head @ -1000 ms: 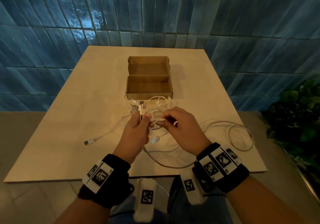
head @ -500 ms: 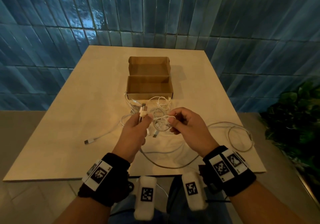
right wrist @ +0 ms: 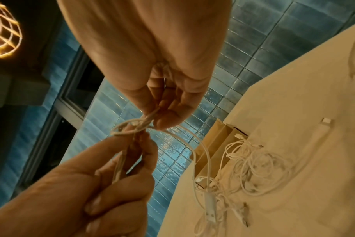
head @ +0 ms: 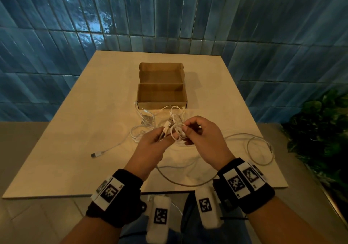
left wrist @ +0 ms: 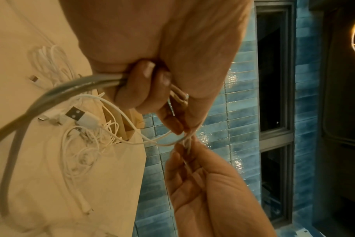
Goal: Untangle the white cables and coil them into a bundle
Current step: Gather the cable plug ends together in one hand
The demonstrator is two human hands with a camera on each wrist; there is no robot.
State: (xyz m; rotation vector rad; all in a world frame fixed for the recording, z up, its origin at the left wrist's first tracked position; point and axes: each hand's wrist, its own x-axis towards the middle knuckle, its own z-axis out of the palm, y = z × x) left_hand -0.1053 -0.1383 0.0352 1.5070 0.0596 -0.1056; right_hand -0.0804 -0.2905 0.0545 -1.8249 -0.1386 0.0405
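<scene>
Above the table's middle, my left hand (head: 165,136) grips a white cable just below its USB plug (head: 167,126), which sticks up between thumb and fingers. My right hand (head: 188,130) pinches small loops of the same white cable (head: 177,131) right beside it. In the right wrist view the pinched loop (right wrist: 130,127) sits between both hands' fingertips. A tangle of white cables (head: 146,120) lies on the table (head: 62,149) in front of the box. One plug end (head: 96,154) trails left, and a greyer cable loop (head: 259,149) lies at the right.
An open cardboard box (head: 162,93) stands mid-table behind the tangle, nothing visible inside. A blue tiled wall rises behind the table. A dark green plant (head: 320,130) stands at the right. A long cable (head: 180,181) curves along the table's near edge.
Both hands have risen slightly and drawn closer together. The right hand has gathered more small loops of cable beside the plug held in the left hand.
</scene>
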